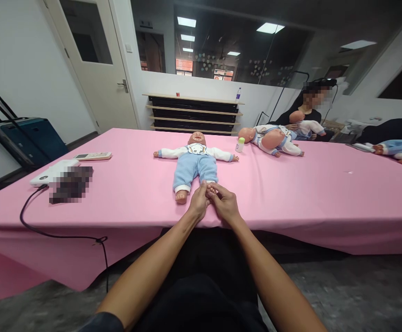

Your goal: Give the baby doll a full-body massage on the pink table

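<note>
A baby doll [196, 159] in light blue trousers and a white top with a cartoon face on its chest lies on its back on the pink-covered table [135, 198]. Its arms are spread and its feet point towards me. Both my hands are at the doll's foot [212, 188] on the right side of the view. My left hand [200, 200] is closed around one side of that foot, and my right hand [225, 203] grips the other side. The doll's other bare foot [181, 197] rests free on the cloth.
A small bottle with a green cap [240, 145] stands right of the doll. Beyond it lies another doll [273, 138], near a person [304, 113] holding a doll. On the left are a remote control [93, 157], a white device [53, 171] with a black cable [58, 236], and a blurred dark item.
</note>
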`<state>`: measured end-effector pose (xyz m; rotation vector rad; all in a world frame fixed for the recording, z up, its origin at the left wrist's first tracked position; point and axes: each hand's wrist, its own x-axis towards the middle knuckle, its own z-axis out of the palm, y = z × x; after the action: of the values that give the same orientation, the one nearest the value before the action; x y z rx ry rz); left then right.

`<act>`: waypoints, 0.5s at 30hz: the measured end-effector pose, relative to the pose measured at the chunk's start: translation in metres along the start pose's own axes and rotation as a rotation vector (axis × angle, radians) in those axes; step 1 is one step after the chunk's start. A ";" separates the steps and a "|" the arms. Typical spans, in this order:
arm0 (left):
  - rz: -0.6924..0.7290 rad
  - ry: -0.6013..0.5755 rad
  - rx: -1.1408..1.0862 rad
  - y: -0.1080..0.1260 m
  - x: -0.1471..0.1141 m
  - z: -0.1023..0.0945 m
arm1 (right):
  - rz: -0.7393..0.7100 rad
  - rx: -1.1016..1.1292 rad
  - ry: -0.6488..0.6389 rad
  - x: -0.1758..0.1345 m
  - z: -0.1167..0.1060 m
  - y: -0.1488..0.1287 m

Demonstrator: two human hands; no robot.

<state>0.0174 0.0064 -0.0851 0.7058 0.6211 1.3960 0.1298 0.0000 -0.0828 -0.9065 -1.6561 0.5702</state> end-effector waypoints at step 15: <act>0.071 -0.070 0.065 0.005 -0.004 0.006 | -0.048 -0.045 -0.025 0.000 -0.003 -0.002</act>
<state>0.0184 0.0017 -0.0775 0.8316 0.5933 1.4159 0.1320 -0.0013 -0.0804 -0.8929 -1.7146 0.5160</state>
